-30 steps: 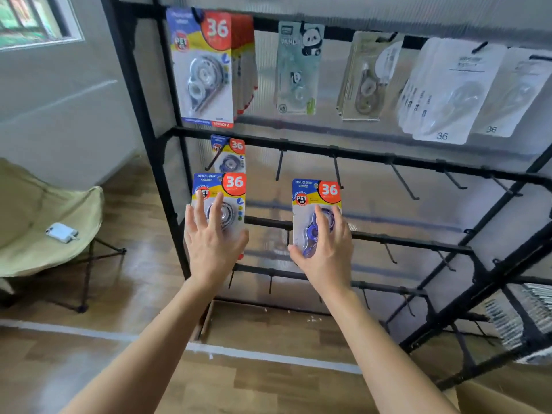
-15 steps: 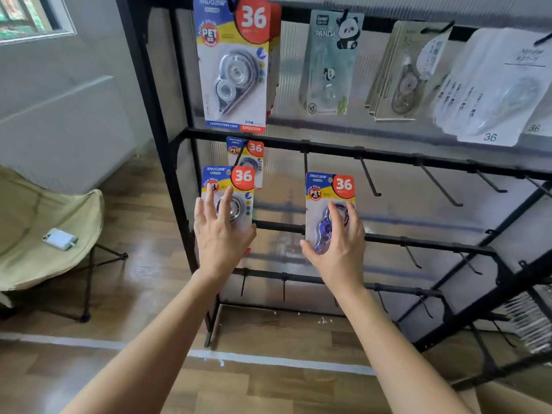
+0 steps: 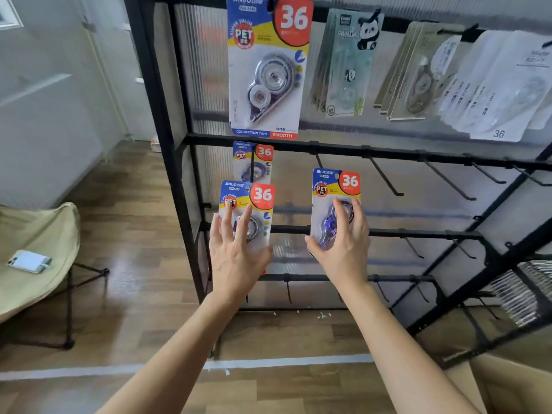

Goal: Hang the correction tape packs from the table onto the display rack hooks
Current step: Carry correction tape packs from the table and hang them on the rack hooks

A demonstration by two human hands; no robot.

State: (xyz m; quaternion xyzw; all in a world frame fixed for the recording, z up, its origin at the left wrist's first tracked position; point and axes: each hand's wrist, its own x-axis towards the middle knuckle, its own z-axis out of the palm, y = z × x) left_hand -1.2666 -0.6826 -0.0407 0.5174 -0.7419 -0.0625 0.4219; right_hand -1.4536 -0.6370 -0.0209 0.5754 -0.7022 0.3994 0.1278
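Head view: the left hand (image 3: 236, 258) grips a Jinuo pack (image 3: 249, 201), fingers spread over its blister, just below the hung pack (image 3: 254, 161) on the second rail. The right hand (image 3: 343, 249) clasps a second Jinuo pack (image 3: 334, 189) near the bare hooks (image 3: 385, 177). I'd lift each card, line its hole up with a hook tip, then slide it back. The display rack (image 3: 334, 149) has large packs (image 3: 265, 67) and panda packs (image 3: 349, 61) on its top rail.

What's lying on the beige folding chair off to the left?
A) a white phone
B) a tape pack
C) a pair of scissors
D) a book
A: a white phone lies flat on the fabric seat of the chair, with nothing else on it.
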